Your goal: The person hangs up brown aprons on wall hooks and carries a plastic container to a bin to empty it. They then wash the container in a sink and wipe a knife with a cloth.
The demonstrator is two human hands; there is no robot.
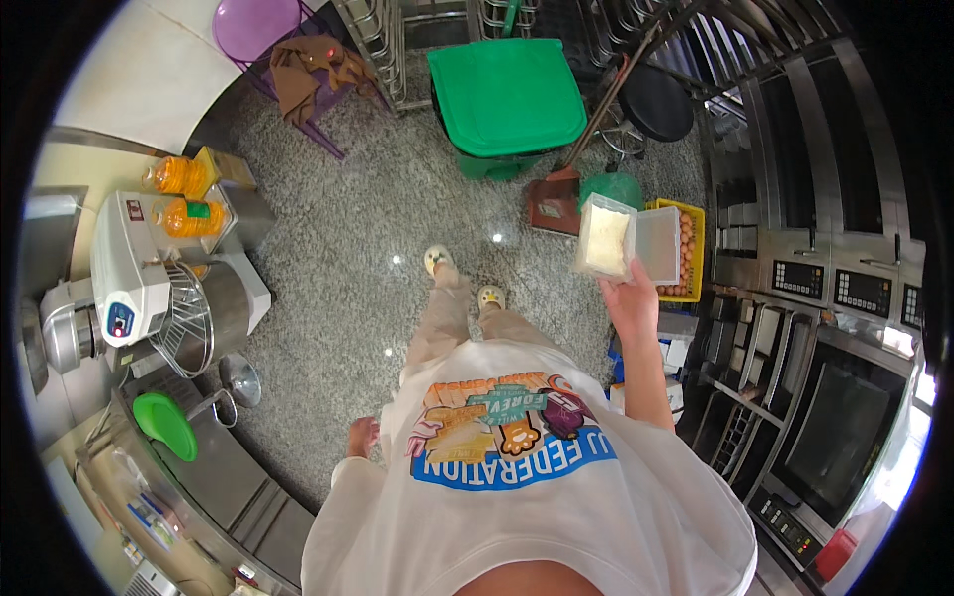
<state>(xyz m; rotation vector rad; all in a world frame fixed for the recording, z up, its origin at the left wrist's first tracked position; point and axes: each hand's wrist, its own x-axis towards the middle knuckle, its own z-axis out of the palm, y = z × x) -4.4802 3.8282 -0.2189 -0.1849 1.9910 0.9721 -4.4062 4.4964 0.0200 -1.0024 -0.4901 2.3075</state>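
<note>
My right hand (630, 299) holds a translucent plastic container (583, 253) out to the right. Inside it lies a pale yellow, block-like food (607, 242). A translucent flat plastic lid or tray (657, 246) shows beside the container, its near corner by my fingers; whether I grip it too cannot be told. Behind it stands a yellow plastic crate (700, 253) of brown eggs (686, 242). My left hand (364, 436) hangs low beside my shirt, away from any object. Its fingers are foreshortened, and nothing shows in them.
Ahead stand a green lidded bin (507, 97), a red dustpan (554, 201), a black stool (656, 103) and a purple chair (257, 26) with brown cloth. A stand mixer (134, 268) and oil bottles (194, 217) are left, near a steel counter (223, 477). Ovens (835, 425) line the right.
</note>
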